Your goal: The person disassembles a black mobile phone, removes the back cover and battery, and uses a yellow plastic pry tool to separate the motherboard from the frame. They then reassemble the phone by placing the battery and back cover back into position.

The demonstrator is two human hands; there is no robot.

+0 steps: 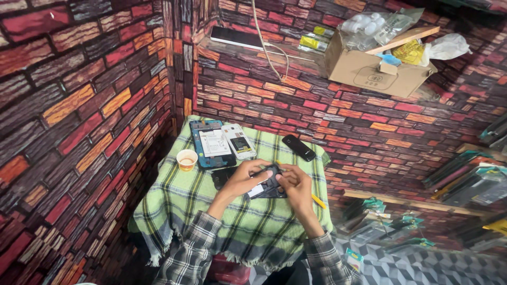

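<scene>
Both my hands meet over a small table draped in a green plaid cloth. My left hand and my right hand together grip a dark opened phone, its back off and a pale label showing inside. My fingertips press at its upper edge. A dark flat cover lies just left of my left hand.
On the cloth behind lie an opened blue-framed phone, a white phone, a black phone, a small paper cup and a yellow tool. A cardboard box sits on the brick-patterned ledge above. Packaged goods hang at right.
</scene>
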